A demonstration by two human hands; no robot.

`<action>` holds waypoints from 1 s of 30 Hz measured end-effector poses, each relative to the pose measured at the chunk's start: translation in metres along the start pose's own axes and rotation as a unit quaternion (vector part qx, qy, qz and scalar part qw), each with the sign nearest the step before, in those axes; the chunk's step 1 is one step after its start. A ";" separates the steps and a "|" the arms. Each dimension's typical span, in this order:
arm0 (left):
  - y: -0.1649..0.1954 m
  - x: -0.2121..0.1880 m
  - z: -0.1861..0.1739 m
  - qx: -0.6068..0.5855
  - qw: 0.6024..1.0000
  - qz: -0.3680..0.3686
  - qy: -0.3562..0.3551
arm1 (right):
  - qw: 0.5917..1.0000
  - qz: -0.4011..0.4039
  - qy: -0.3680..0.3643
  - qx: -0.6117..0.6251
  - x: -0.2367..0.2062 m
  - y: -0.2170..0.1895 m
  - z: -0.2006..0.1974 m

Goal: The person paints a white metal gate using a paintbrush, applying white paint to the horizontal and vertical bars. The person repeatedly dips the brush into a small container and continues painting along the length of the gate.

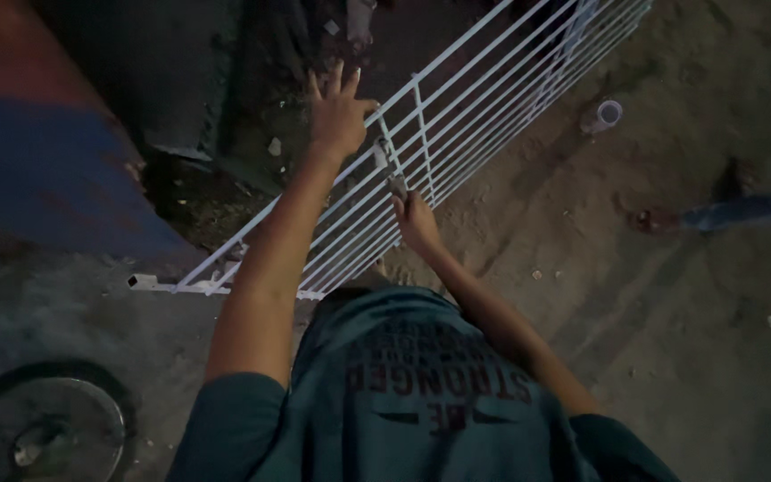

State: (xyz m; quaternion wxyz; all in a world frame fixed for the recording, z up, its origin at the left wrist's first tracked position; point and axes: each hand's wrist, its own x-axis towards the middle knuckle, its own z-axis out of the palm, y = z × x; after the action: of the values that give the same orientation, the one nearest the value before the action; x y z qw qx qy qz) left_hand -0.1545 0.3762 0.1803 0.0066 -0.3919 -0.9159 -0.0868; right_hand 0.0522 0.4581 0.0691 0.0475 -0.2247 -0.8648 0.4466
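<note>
Outdoors, hands working at a white metal grille (pixel 457 116) lying tilted over dirt ground (pixel 671 295).
Left hand (pixel 339 112) is spreading open, fingers splayed, palm resting on the grille's top rail; right hand (pixel 417 223) is closing around a small grey tool (pixel 396 185) touching the bars. A small white cylindrical container (pixel 607 114) is lying beyond the grille; a round dark wheel (pixel 46 419) is sitting lower left.

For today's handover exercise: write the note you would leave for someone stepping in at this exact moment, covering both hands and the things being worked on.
Left hand: open, fingers spread, at the top rail of the white metal grille.
Right hand: closed on a small tool, its tip against the grille's bars.
The grille leans slanted over the dirt ground; a small white cup lies beyond it.
Too dark to tell which bars are done and which remain.
</note>
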 end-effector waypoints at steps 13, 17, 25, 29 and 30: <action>-0.008 0.014 0.019 -0.042 0.997 0.016 -0.059 | 0.985 0.101 0.137 0.015 0.053 0.000 -0.025; -0.013 0.015 0.025 -0.060 0.993 0.014 -0.098 | 0.987 0.078 0.120 0.074 0.023 -0.010 0.002; -0.030 0.022 0.034 -0.074 0.979 -0.013 -0.188 | 0.970 0.161 0.180 0.015 0.100 0.019 -0.052; -0.035 0.015 0.033 -0.080 0.971 -0.027 -0.222 | 0.973 0.151 0.175 0.014 0.128 0.030 -0.081; -0.038 0.015 0.032 -0.090 0.969 -0.019 -0.228 | 0.973 0.134 0.185 -0.029 0.127 0.034 -0.080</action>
State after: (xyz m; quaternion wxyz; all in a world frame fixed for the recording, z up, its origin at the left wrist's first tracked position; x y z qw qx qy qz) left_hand -0.1901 0.3664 0.1446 -0.2392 -0.3828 -0.8889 -0.0775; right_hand -0.0274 0.5899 0.0745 0.1400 -0.4182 -0.8157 0.3743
